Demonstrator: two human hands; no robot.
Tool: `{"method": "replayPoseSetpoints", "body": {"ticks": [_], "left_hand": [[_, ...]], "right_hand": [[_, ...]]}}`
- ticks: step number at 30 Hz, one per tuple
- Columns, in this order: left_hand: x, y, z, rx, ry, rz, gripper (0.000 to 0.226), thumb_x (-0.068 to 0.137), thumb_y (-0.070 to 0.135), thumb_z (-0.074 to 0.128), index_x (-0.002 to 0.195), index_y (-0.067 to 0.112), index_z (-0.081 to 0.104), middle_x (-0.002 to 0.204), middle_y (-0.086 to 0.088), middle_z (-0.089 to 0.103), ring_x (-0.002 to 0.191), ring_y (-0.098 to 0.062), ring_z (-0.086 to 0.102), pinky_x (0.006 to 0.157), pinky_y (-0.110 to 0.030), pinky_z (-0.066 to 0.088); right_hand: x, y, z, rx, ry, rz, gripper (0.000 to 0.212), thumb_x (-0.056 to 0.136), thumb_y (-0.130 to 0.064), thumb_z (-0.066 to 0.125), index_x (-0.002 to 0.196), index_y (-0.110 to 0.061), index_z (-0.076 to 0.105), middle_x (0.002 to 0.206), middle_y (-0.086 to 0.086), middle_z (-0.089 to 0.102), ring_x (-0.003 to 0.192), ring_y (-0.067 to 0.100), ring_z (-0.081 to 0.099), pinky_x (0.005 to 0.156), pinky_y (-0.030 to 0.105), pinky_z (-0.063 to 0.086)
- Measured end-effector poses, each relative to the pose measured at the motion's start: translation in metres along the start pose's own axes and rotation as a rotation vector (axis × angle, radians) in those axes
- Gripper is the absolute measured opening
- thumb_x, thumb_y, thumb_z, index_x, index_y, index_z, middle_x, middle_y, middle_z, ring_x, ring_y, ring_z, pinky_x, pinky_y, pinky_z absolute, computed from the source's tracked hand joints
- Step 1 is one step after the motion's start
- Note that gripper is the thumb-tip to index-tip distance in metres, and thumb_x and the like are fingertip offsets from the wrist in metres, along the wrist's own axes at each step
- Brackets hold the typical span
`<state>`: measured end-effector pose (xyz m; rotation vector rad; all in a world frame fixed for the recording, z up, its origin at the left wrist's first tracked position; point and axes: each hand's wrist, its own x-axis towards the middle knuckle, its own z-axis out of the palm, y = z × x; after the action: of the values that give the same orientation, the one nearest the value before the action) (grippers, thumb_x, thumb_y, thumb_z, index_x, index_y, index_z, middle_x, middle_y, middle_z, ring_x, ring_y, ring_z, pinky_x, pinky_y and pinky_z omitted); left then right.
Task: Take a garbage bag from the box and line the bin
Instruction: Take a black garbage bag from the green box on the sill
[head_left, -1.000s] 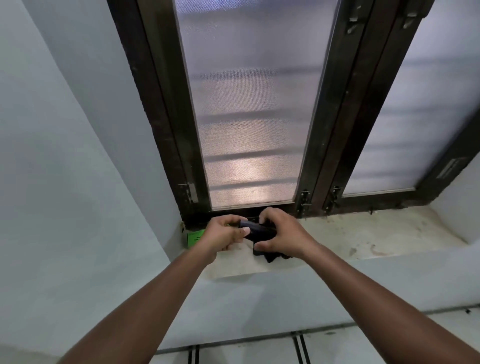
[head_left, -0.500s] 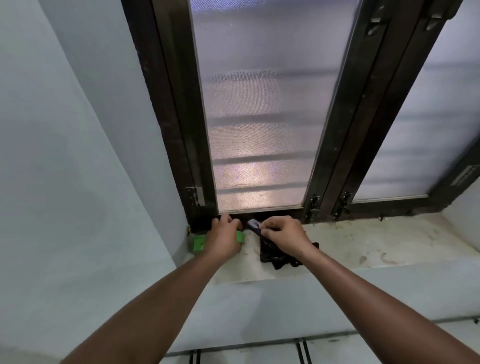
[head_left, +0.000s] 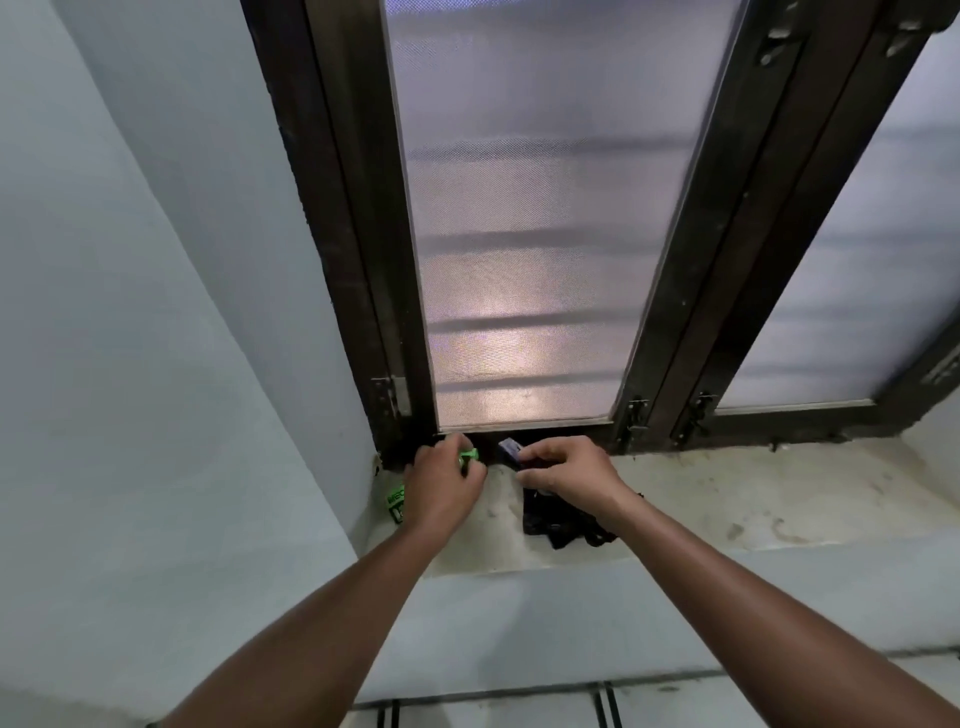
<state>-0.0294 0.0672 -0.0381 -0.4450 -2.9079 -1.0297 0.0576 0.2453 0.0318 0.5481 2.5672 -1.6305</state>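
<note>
My left hand (head_left: 441, 491) grips the small green cardboard box (head_left: 396, 503) on the stained stone windowsill (head_left: 727, 499); my right hand (head_left: 569, 475) pinches a folded black plastic garbage bag (head_left: 558, 522).

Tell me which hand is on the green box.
The left hand, by the wall, covers the green box. The right hand holds black bags instead.

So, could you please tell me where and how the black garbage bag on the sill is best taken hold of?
Pinch the loose crumpled edge of the black garbage bag nearest the sill's front, coming from above. It lies limp and flat, and the right hand covers its far end.
</note>
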Motion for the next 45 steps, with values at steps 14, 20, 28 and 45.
{"method": "replayPoseSetpoints", "body": {"ticks": [14,20,28,45], "left_hand": [[-0.012,-0.010,-0.026,-0.430,0.101,-0.006,0.023,0.098,0.015,0.058,0.088,0.035,0.061,0.095,0.012,0.073,0.094,-0.009,0.069,0.083,-0.031,0.055],[-0.015,-0.002,-0.033,-0.551,0.001,-0.143,0.031,0.087,0.009,0.070,0.112,0.026,0.076,0.109,0.010,0.074,0.100,-0.006,0.069,0.079,-0.011,0.052],[-0.020,-0.005,-0.044,-0.587,-0.123,-0.161,0.055,0.076,0.006,0.077,0.125,0.029,0.070,0.126,0.008,0.068,0.116,-0.009,0.063,0.091,-0.022,0.052],[-0.031,-0.024,-0.056,-0.786,-0.146,-0.132,0.039,0.080,0.010,0.064,0.117,0.018,0.075,0.129,0.002,0.068,0.122,-0.015,0.063,0.095,-0.022,0.053]], "right_hand": [[0.022,-0.035,0.010,-0.089,-0.110,-0.032,0.026,0.086,-0.004,0.063,0.099,-0.022,0.077,0.095,0.003,0.076,0.078,0.017,0.067,0.067,0.027,0.052],[0.026,-0.055,0.009,-0.390,-0.146,-0.156,0.028,0.086,-0.011,0.066,0.111,-0.019,0.075,0.111,0.000,0.076,0.103,0.016,0.068,0.082,0.021,0.049],[0.028,-0.078,0.021,-0.755,-0.230,-0.301,0.030,0.088,-0.023,0.069,0.116,-0.030,0.077,0.105,-0.007,0.061,0.101,0.015,0.064,0.079,0.022,0.046],[0.044,-0.029,0.043,0.136,-0.386,0.270,0.023,0.095,-0.003,0.059,0.112,-0.010,0.072,0.099,0.007,0.068,0.072,0.015,0.059,0.065,0.026,0.052]]}}
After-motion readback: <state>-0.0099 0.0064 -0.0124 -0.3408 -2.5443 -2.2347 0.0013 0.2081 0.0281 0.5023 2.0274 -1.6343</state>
